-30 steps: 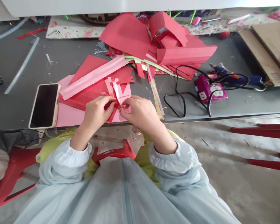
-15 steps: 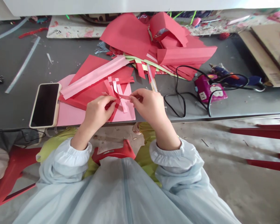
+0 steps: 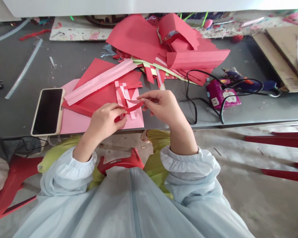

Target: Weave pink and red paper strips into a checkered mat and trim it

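My left hand (image 3: 106, 119) presses down with closed fingers on one end of a red paper strip (image 3: 134, 107) at the table's near edge. My right hand (image 3: 161, 106) pinches the strip's other end and holds it lifted and pulled to the right. Under the strip lie woven pink and red paper strips (image 3: 125, 94) on a pink sheet (image 3: 74, 121). A long folded pink band (image 3: 99, 81) rests across red sheets just behind.
A phone (image 3: 47, 111) lies at the left by the table edge. A heap of red paper (image 3: 169, 43) fills the back middle. A magenta power strip (image 3: 222, 94) with black cable (image 3: 188, 109) and a glue gun sit right. Cardboard (image 3: 283, 56) lies far right.
My right hand has moved right and up, away from my left hand, drawing a red strip out between them. My left hand stayed in place.
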A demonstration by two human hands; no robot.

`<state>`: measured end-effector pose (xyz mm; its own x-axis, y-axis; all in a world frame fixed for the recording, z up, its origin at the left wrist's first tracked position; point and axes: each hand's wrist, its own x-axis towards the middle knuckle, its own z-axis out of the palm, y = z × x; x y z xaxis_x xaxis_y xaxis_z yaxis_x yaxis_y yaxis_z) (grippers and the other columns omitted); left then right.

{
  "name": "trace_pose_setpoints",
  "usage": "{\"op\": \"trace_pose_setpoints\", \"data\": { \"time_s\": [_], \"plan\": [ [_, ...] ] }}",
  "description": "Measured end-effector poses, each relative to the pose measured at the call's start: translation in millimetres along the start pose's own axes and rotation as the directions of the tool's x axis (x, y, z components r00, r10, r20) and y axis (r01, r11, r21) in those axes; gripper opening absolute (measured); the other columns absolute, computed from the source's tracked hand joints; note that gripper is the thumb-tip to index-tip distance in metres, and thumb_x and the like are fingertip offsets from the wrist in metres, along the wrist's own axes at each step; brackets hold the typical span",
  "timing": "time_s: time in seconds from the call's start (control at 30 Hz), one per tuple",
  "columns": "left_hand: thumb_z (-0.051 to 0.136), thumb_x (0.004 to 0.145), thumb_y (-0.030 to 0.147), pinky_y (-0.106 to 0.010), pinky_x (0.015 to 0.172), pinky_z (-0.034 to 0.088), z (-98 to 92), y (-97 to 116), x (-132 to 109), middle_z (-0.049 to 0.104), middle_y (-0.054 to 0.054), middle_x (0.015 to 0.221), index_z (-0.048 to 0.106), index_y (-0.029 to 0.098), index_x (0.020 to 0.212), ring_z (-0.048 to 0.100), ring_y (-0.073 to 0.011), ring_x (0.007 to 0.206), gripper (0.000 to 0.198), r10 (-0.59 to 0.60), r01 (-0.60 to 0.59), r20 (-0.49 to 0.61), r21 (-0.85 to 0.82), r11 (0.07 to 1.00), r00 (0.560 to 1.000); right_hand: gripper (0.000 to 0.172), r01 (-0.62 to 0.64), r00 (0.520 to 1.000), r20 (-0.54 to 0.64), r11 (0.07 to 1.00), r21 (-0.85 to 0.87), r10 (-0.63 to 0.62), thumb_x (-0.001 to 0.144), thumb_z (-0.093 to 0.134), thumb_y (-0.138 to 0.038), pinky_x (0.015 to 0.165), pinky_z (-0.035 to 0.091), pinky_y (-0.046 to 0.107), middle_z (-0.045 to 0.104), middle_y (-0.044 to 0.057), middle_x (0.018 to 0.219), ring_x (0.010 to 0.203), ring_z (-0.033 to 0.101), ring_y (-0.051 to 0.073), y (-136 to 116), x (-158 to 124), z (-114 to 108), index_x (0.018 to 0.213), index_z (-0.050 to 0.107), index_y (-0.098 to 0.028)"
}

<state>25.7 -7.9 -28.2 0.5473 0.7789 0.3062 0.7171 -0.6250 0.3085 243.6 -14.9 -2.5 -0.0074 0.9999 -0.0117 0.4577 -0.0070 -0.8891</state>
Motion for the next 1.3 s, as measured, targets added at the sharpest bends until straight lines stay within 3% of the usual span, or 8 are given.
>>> {"op": "trace_pose_setpoints", "data": {
  "time_s": [0.17, 0.43, 0.83, 1.13, 1.3],
  "plan": [
    [0.059, 0.093, 0.032, -0.032, 0.072, 0.055, -0.2, 1, -1, 0.075, -0.009, 0.101, 0.078, 0.018, 0.099, 0.070, -0.0225, 0.093, 0.024, 0.044, -0.044, 0.008, 0.023, 0.999, 0.999, 0.022, -0.017, 0.999, 0.029, 0.999, 0.031, 0.016, 0.081, 0.062, -0.020, 0.044, 0.038, 0.023, 0.065, 0.003, 0.061, 0.048, 0.053, 0.009, -6, 4, -3, 0.091, 0.079, -0.010],
    [0.057, 0.094, 0.032, -0.031, 0.070, 0.054, -2.9, 1, -1, 0.075, -0.007, 0.102, 0.078, 0.021, 0.098, 0.068, -0.0222, 0.095, 0.024, 0.032, -0.033, 0.057, 0.011, 0.999, 0.998, 0.020, 0.018, 0.998, 0.057, 0.999, 0.051, -0.021, 0.078, 0.066, -0.021, 0.046, 0.039, 0.024, 0.068, 0.004, 0.067, 0.050, 0.051, 0.009, -6, 13, -4, 0.091, 0.078, -0.011],
    [0.053, 0.089, 0.017, -0.036, 0.086, 0.058, -4.5, 0, -1, 0.076, -0.008, 0.112, 0.075, 0.020, 0.112, 0.071, -0.0236, 0.102, 0.031, -0.075, 0.077, 0.052, -0.031, 0.997, 0.996, 0.017, 0.081, 0.995, 0.052, 0.994, 0.073, -0.085, 0.072, 0.071, -0.019, 0.063, 0.053, 0.030, 0.071, 0.004, 0.074, 0.065, 0.063, 0.014, 1, 22, -2, 0.088, 0.075, -0.013],
    [0.054, 0.085, 0.013, -0.036, 0.086, 0.059, -5.1, -1, -1, 0.077, -0.005, 0.111, 0.075, 0.024, 0.113, 0.072, -0.0244, 0.104, 0.036, -0.108, 0.110, 0.053, -0.037, 0.993, 0.993, 0.027, 0.068, 0.986, 0.151, 0.997, 0.042, -0.074, 0.064, 0.080, -0.018, 0.061, 0.046, 0.028, 0.067, 0.001, 0.066, 0.061, 0.060, 0.013, 3, 25, 10, 0.089, 0.074, -0.013],
    [0.055, 0.085, 0.013, -0.037, 0.086, 0.059, -4.3, -2, -2, 0.077, -0.007, 0.113, 0.075, 0.023, 0.116, 0.072, -0.0256, 0.106, 0.038, -0.104, 0.106, 0.055, -0.028, 0.994, 0.993, 0.027, 0.037, 0.990, 0.139, 0.999, -0.002, -0.037, 0.061, 0.085, -0.024, 0.057, 0.040, 0.027, 0.062, -0.001, 0.060, 0.056, 0.053, 0.010, 3, 30, 16, 0.083, 0.074, -0.013]
  ]
}}
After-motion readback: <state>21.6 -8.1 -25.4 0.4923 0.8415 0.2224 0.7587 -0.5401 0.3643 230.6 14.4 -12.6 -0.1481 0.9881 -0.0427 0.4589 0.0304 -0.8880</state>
